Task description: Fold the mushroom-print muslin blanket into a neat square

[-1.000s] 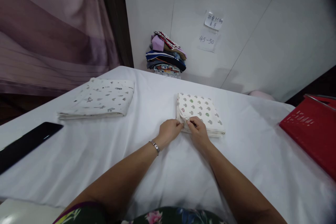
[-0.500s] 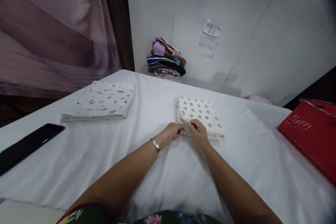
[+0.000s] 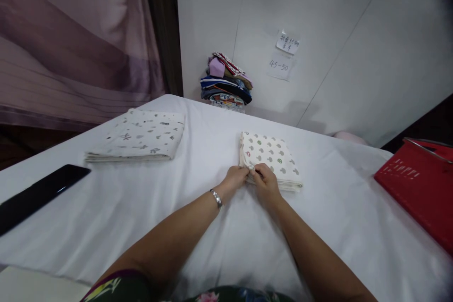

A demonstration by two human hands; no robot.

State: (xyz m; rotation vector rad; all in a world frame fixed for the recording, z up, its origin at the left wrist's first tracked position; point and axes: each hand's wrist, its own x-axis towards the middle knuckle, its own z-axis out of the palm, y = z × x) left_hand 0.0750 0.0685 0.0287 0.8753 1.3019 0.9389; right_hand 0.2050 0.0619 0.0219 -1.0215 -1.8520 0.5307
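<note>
A folded cream cloth (image 3: pixel 272 153) with a grey mushroom print lies on the white-covered table (image 3: pixel 212 151). At its near left corner my left hand (image 3: pixel 236 178), with a silver bracelet on the wrist, pinches the layered edges. My right hand (image 3: pixel 266 182) is closed on the same corner, thumb and forefinger gripping the top layer. The fingertips of both hands nearly meet there, and the cloth between them is bunched a little. Farther left lies a second folded cloth (image 3: pixel 141 134), white with small grey prints, which neither hand touches.
A black flat device (image 3: pixel 44 193) rests at the table's left. On the right is a red bag (image 3: pixel 417 188) with a metal handle. Behind the table's far edge stands a pile of folded fabrics (image 3: pixel 226 82). Two paper notes (image 3: pixel 283 54) are stuck to the wall.
My right fingers have come down and closer to my left hand at the cloth's corner, and the lifted top layer now lies lower. The view has shifted slightly.
</note>
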